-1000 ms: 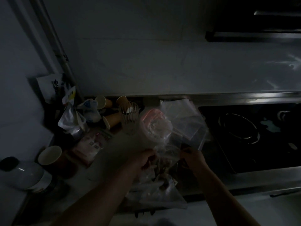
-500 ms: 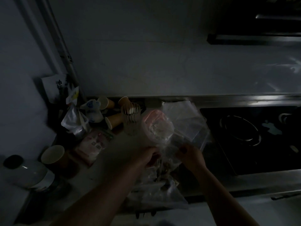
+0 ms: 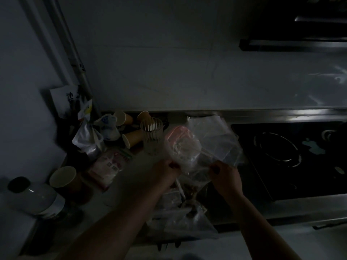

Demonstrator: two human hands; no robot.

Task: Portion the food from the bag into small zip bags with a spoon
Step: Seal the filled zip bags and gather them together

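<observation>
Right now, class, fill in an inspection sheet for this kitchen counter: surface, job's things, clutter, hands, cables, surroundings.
Surface: counter, dim and crowded at the left.
Job's things: small zip bag held up between both hands; food bag lying below it; white stick, perhaps the spoon, under the left hand.
Clutter: paper cups, glass, pink packet, jar, spare clear bags.
Hands: left hand and right hand each pinch an edge of the zip bag.
Cables: nothing seen.
Surroundings: hob at right, wall behind, pipe in the corner.
</observation>
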